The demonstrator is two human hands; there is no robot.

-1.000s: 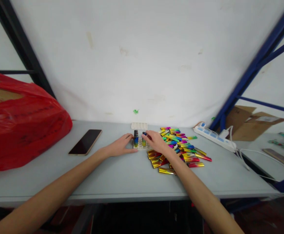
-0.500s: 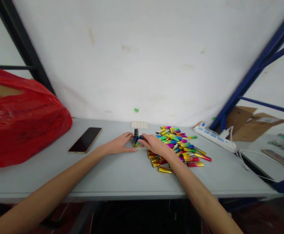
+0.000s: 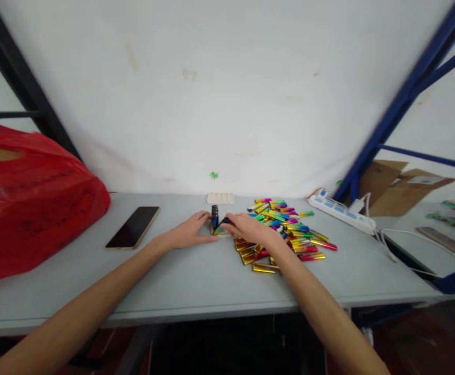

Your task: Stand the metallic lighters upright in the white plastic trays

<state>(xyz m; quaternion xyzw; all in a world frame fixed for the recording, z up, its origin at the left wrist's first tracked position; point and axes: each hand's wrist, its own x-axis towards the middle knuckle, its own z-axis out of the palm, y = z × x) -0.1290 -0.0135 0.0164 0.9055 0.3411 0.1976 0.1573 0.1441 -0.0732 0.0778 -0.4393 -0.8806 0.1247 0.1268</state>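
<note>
Between my hands sits a small pale tray [image 3: 224, 234], mostly hidden by the fingers. At its left end a short row of lighters [image 3: 214, 213] with dark tops and shiny blue-gold bodies stands upright. My left hand [image 3: 190, 230] curves round that end, fingertips behind and thumb in front, steadying the tray. My right hand [image 3: 246, 227] pinches a tilted dark-topped lighter [image 3: 224, 222] over the tray, its lower part leaning toward the row. To the right, beside and under my right forearm, lies a loose pile of shiny multicoloured lighters [image 3: 301, 227].
An empty compartmented white tray [image 3: 220, 198] lies by the wall. A phone [image 3: 133, 227] rests at left, near a large red plastic bag [image 3: 35, 203]. A white power strip [image 3: 342, 214] with cables and a cardboard box [image 3: 395, 190] are at right. The table [image 3: 196, 284] has a front edge.
The camera view has shifted slightly. My hands keep almost the same place at the tray, and the tilted lighter is still in my right fingers.
</note>
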